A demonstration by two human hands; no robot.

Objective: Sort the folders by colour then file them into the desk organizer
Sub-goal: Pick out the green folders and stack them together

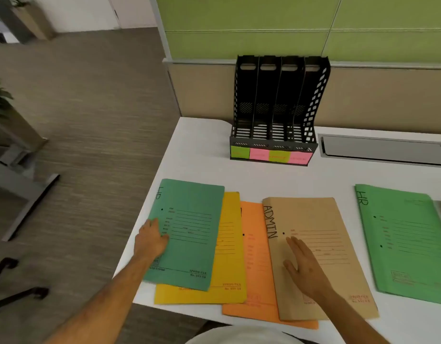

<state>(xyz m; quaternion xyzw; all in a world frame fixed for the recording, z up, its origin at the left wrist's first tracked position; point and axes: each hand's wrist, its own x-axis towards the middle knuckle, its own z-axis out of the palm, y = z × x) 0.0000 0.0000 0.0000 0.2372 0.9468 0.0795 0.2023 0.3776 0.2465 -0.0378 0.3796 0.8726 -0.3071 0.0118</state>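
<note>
Sorting fanned card folders, front of white table (189,150). My left hand (151,238) rests on the left edge of the teal-green HR folder (189,234), topmost over yellow folder (229,244) and orange folder (254,256); whether that grip pinches the edge, cannot tell. Right hand (306,266) lies flat, released, on tan ADMIN folder (318,244). Folders' long axes run away from me. Matching green HR folder (408,239) far right, nearer my right hand. Black four-slot organizer (276,108) behind, empty.

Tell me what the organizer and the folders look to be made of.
Organizer: likely moulded black plastic, semi-matte, going by the perforated walls and slotted base. Folders, such as the tan one and the teal one: thin matte card, lying flat with printed lines and no glare.
</note>
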